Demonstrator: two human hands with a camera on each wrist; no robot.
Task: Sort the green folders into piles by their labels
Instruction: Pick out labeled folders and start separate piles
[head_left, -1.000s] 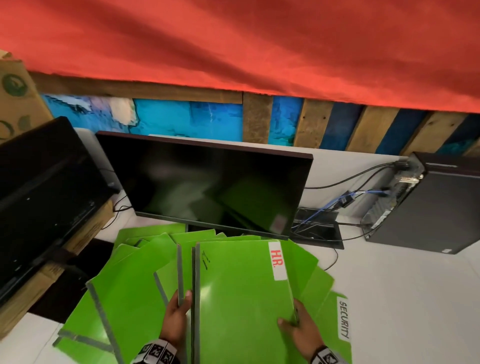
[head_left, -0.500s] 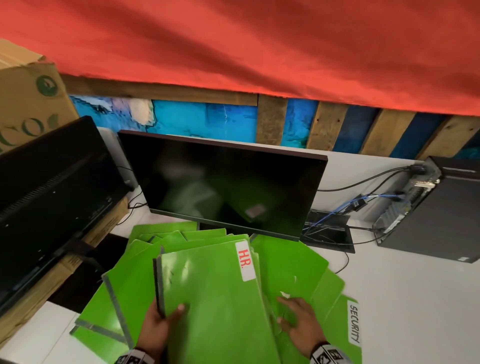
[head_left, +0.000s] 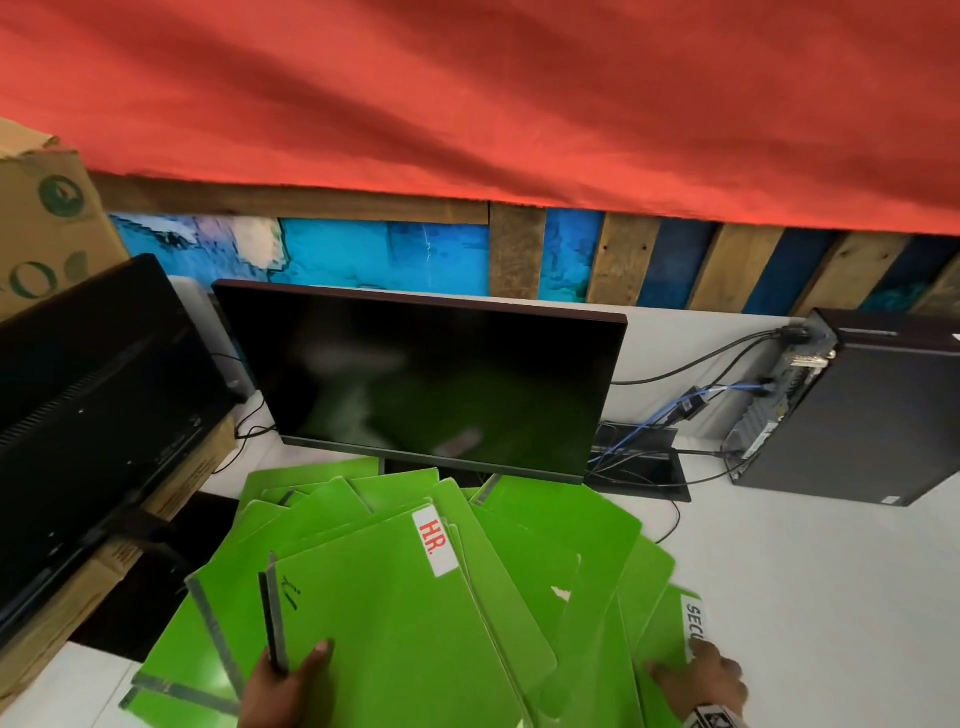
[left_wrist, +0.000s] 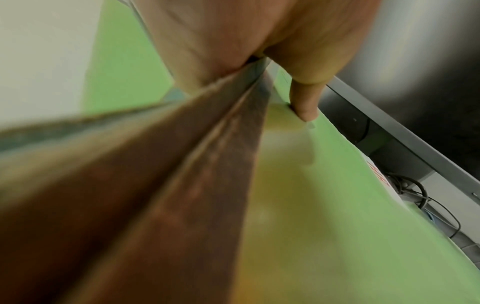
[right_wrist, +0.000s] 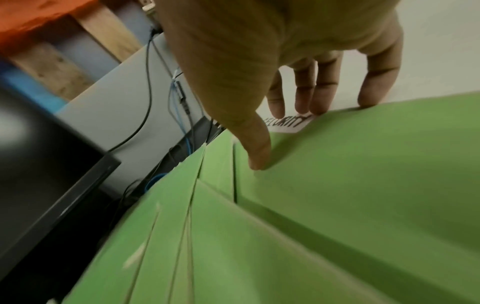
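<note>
Several green folders (head_left: 561, 545) lie fanned out on the white table (head_left: 810, 597) in front of a dark monitor. On top is one with a white label reading "HR." (head_left: 436, 543) in red. My left hand (head_left: 293, 667) grips this HR folder (head_left: 395, 634) at its grey spine (left_wrist: 207, 164), thumb (left_wrist: 306, 102) pressed on the cover. At the right edge lies a folder labelled "SECURITY" (head_left: 693, 621). My right hand (head_left: 696, 678) rests on it with straight spread fingers (right_wrist: 303, 96) touching the label (right_wrist: 288, 123).
The monitor (head_left: 426, 384) stands just behind the folders. A second black screen (head_left: 93, 395) lies on cardboard boxes at the left. A computer tower (head_left: 872, 410) with cables (head_left: 675, 410) sits at the back right. Bare table shows right of the folders.
My right hand let go of the HR folder and moved right onto the SECURITY folder. My left hand carried the HR folder leftward and lower over the pile.
</note>
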